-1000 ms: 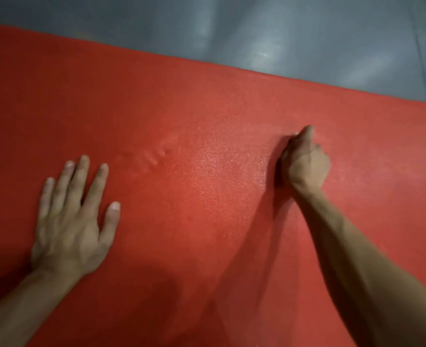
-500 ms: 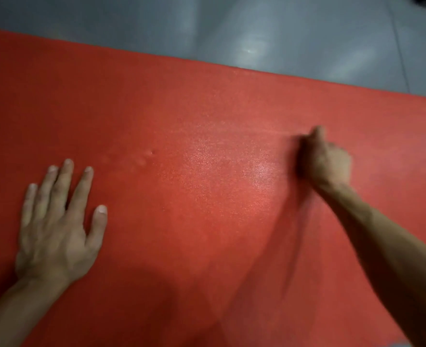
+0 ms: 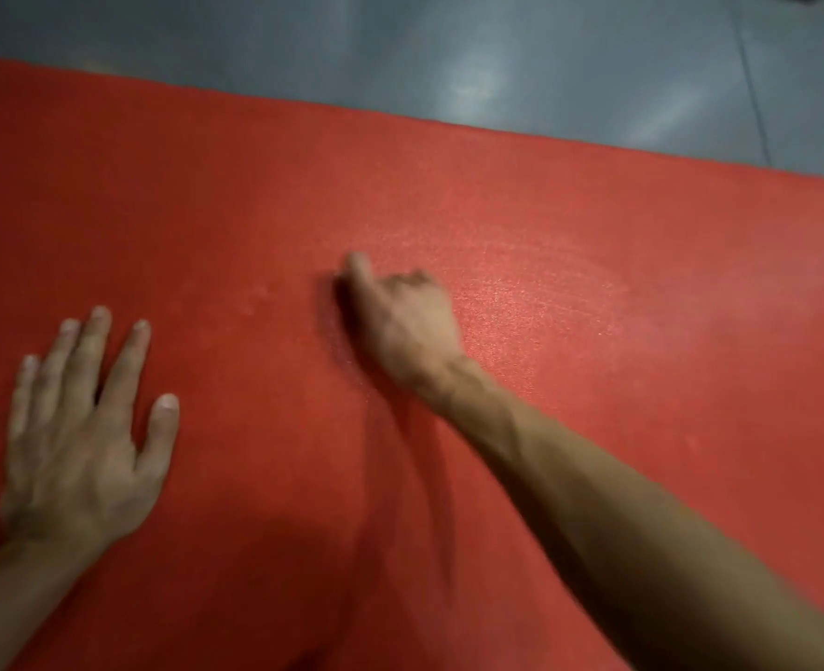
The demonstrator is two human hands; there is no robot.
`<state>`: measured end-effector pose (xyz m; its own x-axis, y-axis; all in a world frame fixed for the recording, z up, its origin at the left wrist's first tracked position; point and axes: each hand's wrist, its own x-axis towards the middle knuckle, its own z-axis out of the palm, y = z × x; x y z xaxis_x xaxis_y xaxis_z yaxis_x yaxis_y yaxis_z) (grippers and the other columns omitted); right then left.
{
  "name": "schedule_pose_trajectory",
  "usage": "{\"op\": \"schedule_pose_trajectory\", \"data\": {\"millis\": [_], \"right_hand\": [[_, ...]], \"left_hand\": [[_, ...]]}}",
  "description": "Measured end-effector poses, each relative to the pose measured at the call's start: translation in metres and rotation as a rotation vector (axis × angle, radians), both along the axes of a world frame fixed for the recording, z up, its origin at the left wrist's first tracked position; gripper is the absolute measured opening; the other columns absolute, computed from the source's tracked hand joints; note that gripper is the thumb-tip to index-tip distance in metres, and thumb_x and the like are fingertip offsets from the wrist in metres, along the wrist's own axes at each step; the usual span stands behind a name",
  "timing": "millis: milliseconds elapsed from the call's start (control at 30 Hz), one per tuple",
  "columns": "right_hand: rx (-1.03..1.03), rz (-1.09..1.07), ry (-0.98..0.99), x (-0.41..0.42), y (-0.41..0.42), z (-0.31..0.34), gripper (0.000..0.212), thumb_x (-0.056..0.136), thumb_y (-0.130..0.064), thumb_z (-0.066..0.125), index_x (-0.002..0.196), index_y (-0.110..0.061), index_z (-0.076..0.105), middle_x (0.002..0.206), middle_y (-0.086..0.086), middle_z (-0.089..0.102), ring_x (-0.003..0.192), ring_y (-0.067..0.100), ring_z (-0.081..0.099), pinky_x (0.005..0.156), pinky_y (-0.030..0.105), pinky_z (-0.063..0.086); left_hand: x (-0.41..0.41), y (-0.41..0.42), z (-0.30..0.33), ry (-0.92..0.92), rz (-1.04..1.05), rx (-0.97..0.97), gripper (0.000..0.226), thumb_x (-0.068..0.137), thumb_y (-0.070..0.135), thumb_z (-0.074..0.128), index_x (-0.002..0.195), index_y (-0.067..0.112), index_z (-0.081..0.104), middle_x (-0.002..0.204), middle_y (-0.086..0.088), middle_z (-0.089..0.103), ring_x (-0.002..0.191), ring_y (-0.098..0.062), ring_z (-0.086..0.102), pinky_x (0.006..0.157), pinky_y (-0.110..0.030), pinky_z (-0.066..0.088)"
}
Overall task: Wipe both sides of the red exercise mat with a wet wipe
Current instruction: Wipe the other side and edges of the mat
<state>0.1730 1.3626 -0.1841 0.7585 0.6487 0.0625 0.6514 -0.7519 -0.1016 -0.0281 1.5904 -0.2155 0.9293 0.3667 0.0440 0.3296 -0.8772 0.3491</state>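
The red exercise mat (image 3: pixel 593 225) lies flat and fills most of the head view. My left hand (image 3: pixel 80 443) rests palm down on it at the lower left, fingers spread, holding nothing. My right hand (image 3: pixel 405 322) is curled into a fist and pressed onto the middle of the mat, blurred by motion. The wet wipe is hidden under that fist. A damp, shiny streak (image 3: pixel 545 293) runs across the mat to the right of the fist.
Grey glossy floor (image 3: pixel 448 50) lies beyond the mat's far edge, which slants down to the right. A few small bumps (image 3: pixel 260 302) dent the mat between my hands. A dark object shows at the top right corner.
My right fist first slid a little to the right, then swept left across the mat to its middle, leaving a damp streak. My left hand stayed planted.
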Motion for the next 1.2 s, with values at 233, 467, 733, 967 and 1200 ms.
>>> {"op": "schedule_pose_trajectory", "data": {"millis": [233, 467, 733, 967, 1200], "right_hand": [[-0.271, -0.801, 0.043, 0.049, -0.208, 0.034, 0.028, 0.107, -0.034, 0.033, 0.111, -0.008, 0.043, 0.088, 0.03, 0.067, 0.081, 0.049, 0.066, 0.066, 0.045, 0.042], [0.01, -0.387, -0.029, -0.012, -0.039, -0.009, 0.029, 0.094, -0.016, 0.059, 0.115, -0.01, 0.039, 0.056, 0.002, 0.059, 0.045, 0.027, 0.056, 0.051, 0.03, 0.029], [-0.28, -0.455, 0.121, 0.005, -0.138, 0.023, 0.023, 0.104, -0.024, 0.043, 0.123, -0.013, 0.043, 0.066, 0.006, 0.06, 0.063, 0.032, 0.065, 0.056, 0.034, 0.037], [-0.037, -0.697, 0.06, -0.005, -0.113, 0.008, 0.022, 0.104, -0.029, 0.043, 0.113, -0.01, 0.047, 0.069, 0.013, 0.062, 0.065, 0.038, 0.065, 0.056, 0.035, 0.033], [0.117, 0.03, 0.005, -0.057, 0.043, 0.001, 0.037, 0.085, -0.016, 0.07, 0.105, -0.017, 0.039, 0.058, -0.001, 0.059, 0.053, 0.025, 0.058, 0.062, 0.035, 0.04]], "left_hand": [[-0.004, 0.002, -0.005, -0.016, 0.008, -0.02, 0.069, 0.097, 0.046, 0.034, 0.161, 0.02, 0.03, 0.17, -0.01, 0.017, 0.157, -0.032, 0.014, 0.123, -0.063, 0.018], [-0.002, -0.001, 0.0, -0.008, 0.009, -0.004, 0.069, 0.097, 0.044, 0.036, 0.16, 0.019, 0.03, 0.169, -0.013, 0.019, 0.157, -0.03, 0.014, 0.123, -0.062, 0.019], [0.0, -0.003, 0.009, 0.051, 0.013, 0.006, 0.072, 0.094, 0.047, 0.035, 0.16, 0.019, 0.03, 0.169, -0.014, 0.019, 0.157, -0.032, 0.013, 0.127, -0.055, 0.009], [0.001, -0.006, 0.018, 0.048, 0.021, 0.05, 0.07, 0.093, 0.042, 0.038, 0.159, 0.016, 0.035, 0.168, -0.014, 0.024, 0.156, -0.032, 0.017, 0.128, -0.049, 0.007], [0.002, -0.006, 0.021, 0.047, 0.021, 0.053, 0.071, 0.093, 0.042, 0.039, 0.158, 0.016, 0.035, 0.167, -0.015, 0.025, 0.156, -0.032, 0.017, 0.128, -0.05, 0.008]]}}
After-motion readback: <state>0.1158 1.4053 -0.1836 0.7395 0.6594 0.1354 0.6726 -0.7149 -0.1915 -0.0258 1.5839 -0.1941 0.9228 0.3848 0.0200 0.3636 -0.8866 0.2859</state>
